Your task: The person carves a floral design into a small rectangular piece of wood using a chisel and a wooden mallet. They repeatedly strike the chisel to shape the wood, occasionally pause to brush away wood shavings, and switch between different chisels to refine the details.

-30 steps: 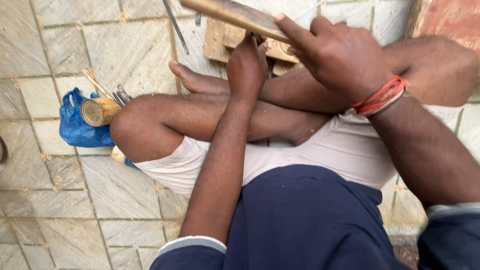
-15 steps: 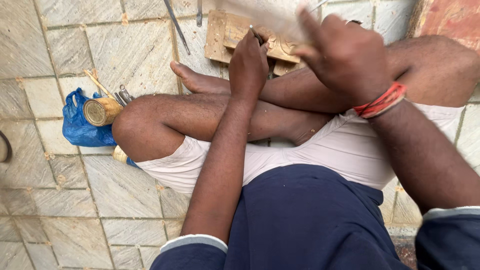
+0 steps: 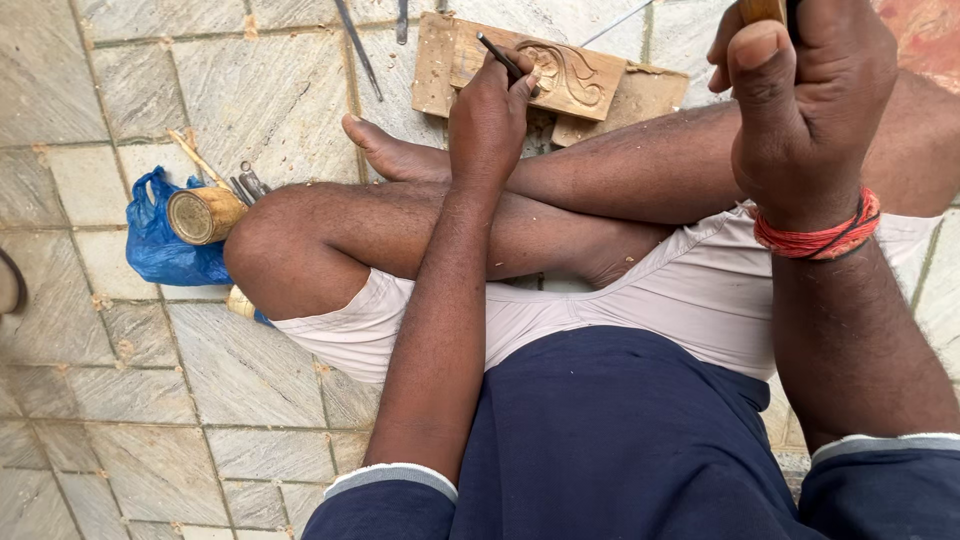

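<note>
I sit cross-legged on a stone floor. My left hand (image 3: 490, 105) grips a thin dark chisel (image 3: 497, 53), its tip set on a carved wooden block (image 3: 575, 75) with a scroll pattern. That block rests on a flat wooden board (image 3: 435, 65) past my shins. My right hand (image 3: 805, 100) is raised high and close to the camera, closed around a wooden handle (image 3: 762, 10) that runs out of the top of the frame. A red thread band (image 3: 820, 235) circles that wrist.
A blue plastic bag (image 3: 160, 245) with a short wooden cylinder (image 3: 203, 213) and metal tools (image 3: 250, 183) lies left of my knee. More thin metal tools (image 3: 358, 45) lie on the paving at the top. A dark object (image 3: 8, 285) shows at the left edge.
My right hand has swung the wooden mallet up from over the carved block toward the camera. The left hand keeps the chisel on the carving, which now shows.
</note>
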